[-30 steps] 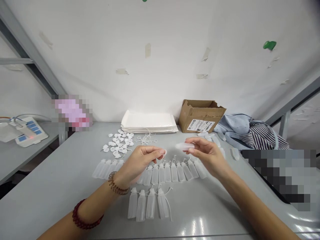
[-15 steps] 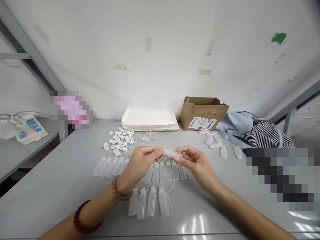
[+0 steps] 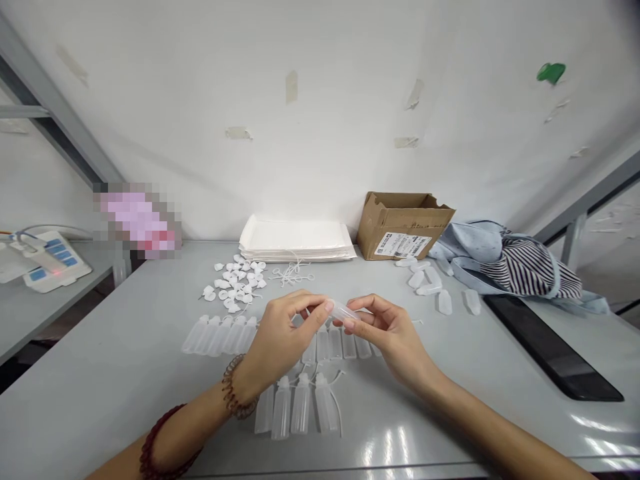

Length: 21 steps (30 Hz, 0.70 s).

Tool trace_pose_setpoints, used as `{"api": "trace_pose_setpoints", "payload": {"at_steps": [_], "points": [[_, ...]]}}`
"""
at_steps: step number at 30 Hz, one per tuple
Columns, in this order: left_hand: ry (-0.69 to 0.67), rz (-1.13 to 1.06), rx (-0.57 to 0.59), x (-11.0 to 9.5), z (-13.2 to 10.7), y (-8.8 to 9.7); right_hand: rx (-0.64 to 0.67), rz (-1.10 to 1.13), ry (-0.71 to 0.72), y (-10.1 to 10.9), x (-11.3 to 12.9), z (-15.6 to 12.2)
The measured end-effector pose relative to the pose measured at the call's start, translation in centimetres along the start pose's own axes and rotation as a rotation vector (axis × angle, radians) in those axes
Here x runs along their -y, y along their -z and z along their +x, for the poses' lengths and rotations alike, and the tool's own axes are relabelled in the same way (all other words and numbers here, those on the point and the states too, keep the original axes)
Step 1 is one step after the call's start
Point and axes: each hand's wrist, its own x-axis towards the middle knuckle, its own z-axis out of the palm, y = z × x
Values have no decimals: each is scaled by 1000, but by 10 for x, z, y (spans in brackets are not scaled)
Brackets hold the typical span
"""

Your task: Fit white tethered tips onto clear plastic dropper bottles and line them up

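Note:
A small translucent plastic bottle [image 3: 344,311] is held in the air between both hands, lying roughly level. My left hand [image 3: 286,330] pinches its neck end, which the fingers cover. At the other end, my right hand [image 3: 389,328] grips the bottle's body with thumb and fingers. Below the hands lie several like bottles in rows: one row at the left [image 3: 219,335], another partly behind the hands [image 3: 336,343], and a front group [image 3: 301,405] with white strings at their necks. White caps [image 3: 236,281] are heaped beyond my left hand, beside some loose white strings [image 3: 293,272].
Stacked white envelopes [image 3: 297,240] and an open cardboard box [image 3: 406,227] stand against the wall. Loose bottles [image 3: 431,280] lie near a blue and striped cloth bag [image 3: 525,263]. A long black flat object [image 3: 553,350] rests at the right. A device with blue buttons [image 3: 57,260] sits far left.
My left hand's grip has shifted over the bottle's neck, which showed earlier and is now covered. The bottle stays between both hands. The whole view has shifted slightly.

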Motion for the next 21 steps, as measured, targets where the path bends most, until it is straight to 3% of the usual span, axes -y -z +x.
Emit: {"api": "trace_pose_setpoints", "payload": {"at_steps": [7,15,21], "points": [[-58,24,104,-3,1,3,64,-22,30,1,1,-1],[64,-137,210,-8,2,13,102,61,10,0,4,-2],[96,-199,113,-2,7,16,149,217,-74,-1,6,0]]}}
